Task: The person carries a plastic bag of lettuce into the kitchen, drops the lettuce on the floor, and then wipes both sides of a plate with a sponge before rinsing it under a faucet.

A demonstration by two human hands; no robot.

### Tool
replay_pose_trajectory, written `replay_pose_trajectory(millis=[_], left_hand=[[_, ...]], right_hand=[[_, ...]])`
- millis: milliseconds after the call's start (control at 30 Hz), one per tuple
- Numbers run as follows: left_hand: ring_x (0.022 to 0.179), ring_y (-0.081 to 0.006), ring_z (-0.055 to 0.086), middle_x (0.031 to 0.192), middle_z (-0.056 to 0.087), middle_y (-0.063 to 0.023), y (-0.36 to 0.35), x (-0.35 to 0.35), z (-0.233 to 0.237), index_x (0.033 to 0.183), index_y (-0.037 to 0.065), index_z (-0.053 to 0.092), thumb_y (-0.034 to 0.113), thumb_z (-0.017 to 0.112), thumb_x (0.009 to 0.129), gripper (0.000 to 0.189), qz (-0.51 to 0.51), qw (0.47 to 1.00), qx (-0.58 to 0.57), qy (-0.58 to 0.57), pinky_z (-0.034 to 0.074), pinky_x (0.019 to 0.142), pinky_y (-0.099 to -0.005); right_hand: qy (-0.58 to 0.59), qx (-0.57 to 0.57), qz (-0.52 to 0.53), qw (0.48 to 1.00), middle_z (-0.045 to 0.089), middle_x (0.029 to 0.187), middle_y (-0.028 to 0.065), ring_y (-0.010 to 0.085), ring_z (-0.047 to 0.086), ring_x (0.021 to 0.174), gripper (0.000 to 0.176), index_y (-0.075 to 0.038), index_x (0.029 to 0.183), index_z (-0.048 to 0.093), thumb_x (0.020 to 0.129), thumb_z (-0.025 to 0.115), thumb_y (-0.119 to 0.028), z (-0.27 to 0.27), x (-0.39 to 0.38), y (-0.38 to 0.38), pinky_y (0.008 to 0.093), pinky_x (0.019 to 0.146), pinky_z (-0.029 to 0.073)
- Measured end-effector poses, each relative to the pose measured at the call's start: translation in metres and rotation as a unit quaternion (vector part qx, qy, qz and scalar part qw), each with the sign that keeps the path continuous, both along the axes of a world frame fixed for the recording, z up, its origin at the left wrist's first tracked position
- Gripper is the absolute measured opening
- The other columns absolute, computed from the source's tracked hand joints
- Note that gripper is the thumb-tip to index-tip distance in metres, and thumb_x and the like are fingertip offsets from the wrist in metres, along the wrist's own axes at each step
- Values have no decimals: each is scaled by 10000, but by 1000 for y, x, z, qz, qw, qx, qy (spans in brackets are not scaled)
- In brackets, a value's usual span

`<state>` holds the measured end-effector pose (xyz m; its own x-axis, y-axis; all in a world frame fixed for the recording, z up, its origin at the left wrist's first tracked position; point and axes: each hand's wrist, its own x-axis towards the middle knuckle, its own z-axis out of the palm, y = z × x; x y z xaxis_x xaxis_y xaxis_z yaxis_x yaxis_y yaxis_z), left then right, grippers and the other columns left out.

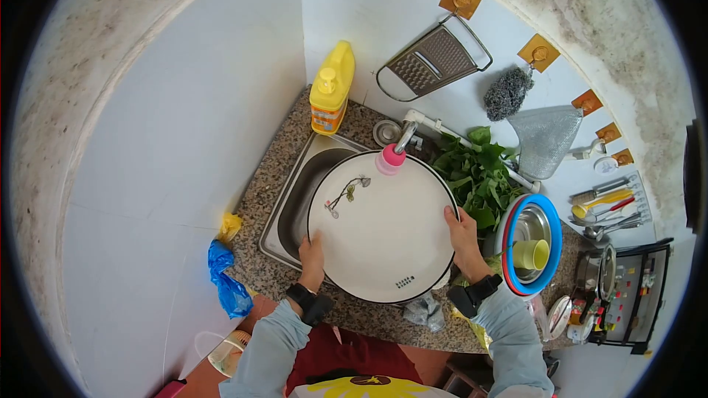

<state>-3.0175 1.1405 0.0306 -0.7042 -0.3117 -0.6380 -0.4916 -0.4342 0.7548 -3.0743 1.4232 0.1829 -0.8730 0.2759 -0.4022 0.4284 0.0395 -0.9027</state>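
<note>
Both hands hold a large round white plate (383, 236) with a dark rim and a small flower drawing. My left hand (312, 256) grips its lower left edge, and my right hand (463, 236) grips the right edge. Beneath the plate, part of the metal sink (295, 203) shows on the left; the rest is hidden. The faucet (406, 137) has a pink nozzle (391, 160) that hangs over the plate's far edge. No running water can be made out.
A yellow jug (332, 88) stands at the sink's back left corner. Leafy greens (483, 180) lie right of the faucet, beside stacked basins (554, 247) holding a yellow-green cup (532, 254). A grey cloth (425, 312) lies at the counter's front. A grater (431, 63) hangs on the wall.
</note>
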Motion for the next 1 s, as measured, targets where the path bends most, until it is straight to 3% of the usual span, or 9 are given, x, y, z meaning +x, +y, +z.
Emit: replay_pose_trajectory(millis=[33, 167, 233, 267, 333, 467, 567, 733, 1000], left_hand=[[985, -204, 562, 1167, 565, -96, 1, 4, 0, 1275, -5, 439, 250, 531, 942, 430, -12, 1000, -3, -18, 474, 806, -335], [996, -221, 564, 1185, 552, -104, 16, 26, -4, 1300, 9, 406, 260, 511, 953, 440, -6, 999, 27, -32, 478, 818, -346], [1009, -238, 567, 1191, 552, -100, 25, 31, -10, 1292, 23, 414, 271, 495, 960, 422, 47, 989, 134, -37, 486, 836, -359], [1009, -238, 567, 1191, 552, -100, 25, 30, -13, 1292, 23, 414, 271, 495, 960, 422, 49, 989, 134, -35, 486, 836, -359], [1041, -246, 565, 1220, 544, -87, 24, 30, -21, 1297, 36, 420, 283, 480, 965, 418, 36, 968, 247, -26, 492, 860, -370], [1066, -241, 560, 1232, 546, -78, 2, 13, 14, 1299, 44, 433, 323, 481, 961, 441, -24, 968, 234, -87, 492, 875, -366], [1102, -251, 540, 1214, 562, -98, -11, 7, 41, 1280, 27, 461, 347, 517, 936, 473, 9, 972, 233, -35, 459, 925, -374], [1127, -261, 518, 1238, 542, -122, -32, 4, 42, 1278, 3, 457, 282, 523, 930, 451, 30, 968, 247, 32, 423, 959, -382], [940, -228, 620, 1076, 624, -110, -55, -5, 69, 1146, -26, 552, 208, 555, 917, 327, 87, 980, 141, 111, 500, 827, -342]], right_hand=[[-1, 0, 0, 1000, 567, 780, -29, 57, 462, 699, 241, -6, 953, 612, 918, 577, -242, 4, 0, 0, 239, 622, 392], [3, 2, 8, 1000, 565, 771, -30, 55, 458, 689, 237, -8, 947, 610, 921, 581, -242, 5, -2, -2, 234, 620, 391], [13, -9, 4, 1000, 564, 767, -31, 55, 457, 686, 236, -10, 951, 609, 922, 581, -242, 0, -3, -3, 232, 618, 390], [26, -6, -9, 1000, 567, 773, -28, 55, 461, 684, 236, -11, 957, 609, 924, 579, -243, -3, -4, -4, 231, 617, 391], [38, -4, -20, 999, 570, 779, -25, 55, 464, 682, 237, -13, 964, 609, 927, 576, -245, -6, -5, -6, 230, 616, 392], [19, -62, -57, 996, 607, 852, 7, 78, 527, 726, 248, -13, 1004, 608, 930, 569, -247, -13, -6, -5, 248, 650, 433], [-2, -117, -78, 990, 631, 930, 34, 110, 573, 795, 272, -16, 1059, 600, 932, 564, -254, -36, 1, -5, 270, 706, 464], [-31, -186, -111, 976, 631, 1057, 62, 161, 598, 914, 329, -28, 1158, 562, 929, 565, -264, -63, 14, -21, 306, 797, 480], [-63, -182, -110, 975, 614, 1104, 97, 191, 593, 944, 388, -6, 1209, 523, 906, 598, -236, -103, 7, -49, 319, 827, 475]])
